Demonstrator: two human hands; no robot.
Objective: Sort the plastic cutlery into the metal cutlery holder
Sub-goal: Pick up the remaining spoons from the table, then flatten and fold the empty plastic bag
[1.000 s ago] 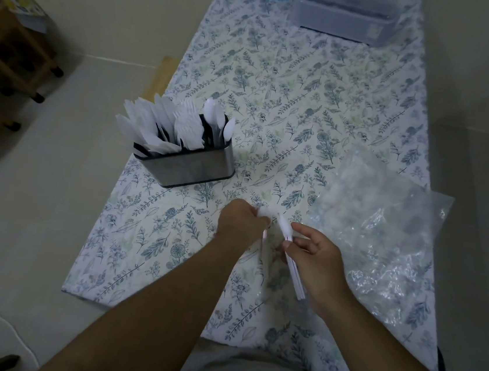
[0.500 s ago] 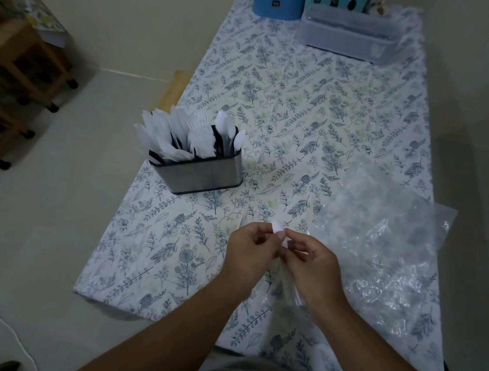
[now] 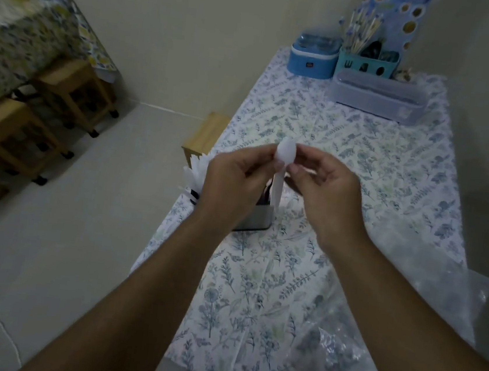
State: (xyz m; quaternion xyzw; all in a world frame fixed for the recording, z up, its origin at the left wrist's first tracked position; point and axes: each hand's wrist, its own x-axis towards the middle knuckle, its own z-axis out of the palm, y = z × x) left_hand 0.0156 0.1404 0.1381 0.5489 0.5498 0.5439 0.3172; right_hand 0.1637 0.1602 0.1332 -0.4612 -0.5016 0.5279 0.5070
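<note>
A white plastic spoon point(image 3: 281, 171) hangs bowl-up in the air between my two hands, above the metal cutlery holder. My left hand point(image 3: 234, 187) pinches the left side of its bowl. My right hand point(image 3: 325, 191) pinches it from the right, just below the bowl. The metal cutlery holder point(image 3: 256, 221) stands on the table's left side, mostly hidden behind my left hand; only its right end and some white cutlery point(image 3: 190, 179) sticking out to the left show.
A crumpled clear plastic bag point(image 3: 423, 312) lies on the floral tablecloth point(image 3: 319, 133) at the right. At the table's far end stand a blue box point(image 3: 312, 59), a teal holder point(image 3: 368, 62) and a clear lidded container point(image 3: 378, 97). Wooden stools point(image 3: 40, 119) stand on the floor at left.
Both hands have risen off the table with the spoon and now hold it over the holder. The camera has tilted up, so more of the room shows.
</note>
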